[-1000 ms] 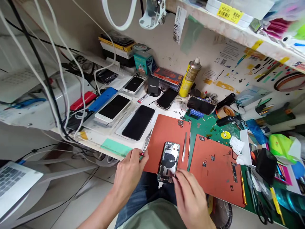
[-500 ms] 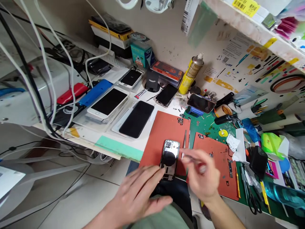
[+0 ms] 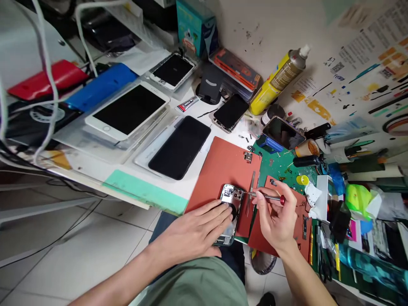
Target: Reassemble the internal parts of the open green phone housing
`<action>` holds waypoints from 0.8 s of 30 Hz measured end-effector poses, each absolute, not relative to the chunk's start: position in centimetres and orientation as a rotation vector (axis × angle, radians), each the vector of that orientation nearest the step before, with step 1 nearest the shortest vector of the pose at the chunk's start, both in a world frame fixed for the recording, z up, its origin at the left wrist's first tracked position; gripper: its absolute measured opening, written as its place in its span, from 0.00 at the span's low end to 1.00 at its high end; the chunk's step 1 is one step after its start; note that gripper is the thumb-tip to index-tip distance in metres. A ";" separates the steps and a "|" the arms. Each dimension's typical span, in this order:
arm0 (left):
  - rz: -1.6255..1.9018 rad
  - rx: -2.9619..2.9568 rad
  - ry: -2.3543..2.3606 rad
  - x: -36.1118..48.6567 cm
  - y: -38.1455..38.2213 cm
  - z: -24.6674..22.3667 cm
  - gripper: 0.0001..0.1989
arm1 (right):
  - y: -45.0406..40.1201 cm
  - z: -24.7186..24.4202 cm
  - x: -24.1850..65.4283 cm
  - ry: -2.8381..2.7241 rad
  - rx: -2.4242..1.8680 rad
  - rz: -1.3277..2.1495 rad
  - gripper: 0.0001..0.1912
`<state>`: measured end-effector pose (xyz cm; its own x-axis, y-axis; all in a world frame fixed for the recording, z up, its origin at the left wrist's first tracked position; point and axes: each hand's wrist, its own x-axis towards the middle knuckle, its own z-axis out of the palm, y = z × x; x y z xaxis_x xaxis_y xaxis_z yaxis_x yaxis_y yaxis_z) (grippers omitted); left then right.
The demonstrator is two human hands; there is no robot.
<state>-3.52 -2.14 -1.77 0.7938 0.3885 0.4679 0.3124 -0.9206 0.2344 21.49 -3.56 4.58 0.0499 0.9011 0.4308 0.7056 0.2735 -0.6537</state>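
An opened phone housing (image 3: 227, 231), its inside facing up, lies at the front edge of the red-brown mat (image 3: 219, 165). My left hand (image 3: 200, 227) rests flat across its middle, fingers stretched out together. Between the fingers of my right hand (image 3: 279, 216) is a slim screwdriver (image 3: 267, 196) with a red end. Its tip points left at the camera corner of the housing; whether it touches is too small to tell. Metal tweezers (image 3: 250, 193) lie on the mat just right of the housing, partly under the screwdriver.
A second red-brown mat (image 3: 264, 233) with small phone parts lies to the right. Behind on the left are a black phone screen (image 3: 180, 146) and a white phone (image 3: 127, 112). A yellow spray can (image 3: 277, 80) stands at the wall. Scissors (image 3: 324, 259) and tools crowd the right.
My left hand has come down onto the housing. My right hand has brought the screwdriver level, its tip now at the housing's upper corner. The view has shifted closer.
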 end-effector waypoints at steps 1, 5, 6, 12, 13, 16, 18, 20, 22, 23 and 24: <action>0.775 2.852 0.554 -3.6 -2.1 -1.8 0.36 | -3.4 4.5 21.6 -1.710 -1.492 0.290 0.29; 0.789 2.878 0.570 -3.4 -1.9 -1.9 0.32 | -3.2 4.3 21.8 -1.727 -1.508 0.299 0.28; 0.802 2.879 0.575 -3.3 -1.9 -2.0 0.32 | -3.2 4.3 21.8 -1.730 -1.509 0.301 0.28; 0.831 2.866 0.588 -3.1 -2.1 -2.3 0.33 | -3.0 4.4 21.6 -1.741 -1.493 0.316 0.26; 0.824 2.863 0.590 -3.1 -2.2 -2.3 0.32 | -3.0 4.4 21.6 -1.744 -1.492 0.315 0.26; 0.816 2.855 0.592 -3.2 -2.2 -2.3 0.32 | -2.9 4.4 21.5 -1.759 -1.496 0.306 0.26; 0.815 2.860 0.592 -3.2 -2.3 -2.2 0.33 | -2.9 4.4 21.5 -1.773 -1.499 0.291 0.26; 0.808 2.868 0.597 -3.2 -2.3 -2.1 0.32 | -2.8 4.4 21.5 -1.792 -1.499 0.271 0.26; 0.807 2.868 0.600 -3.2 -2.3 -2.1 0.31 | -2.8 4.3 21.5 -1.823 -1.497 0.238 0.27; 0.809 2.863 0.600 -3.2 -2.3 -2.0 0.31 | -2.8 4.4 21.5 -1.842 -1.498 0.210 0.27; 0.812 2.855 0.598 -3.2 -2.2 -2.0 0.31 | -2.8 4.5 21.6 -1.864 -1.501 0.177 0.27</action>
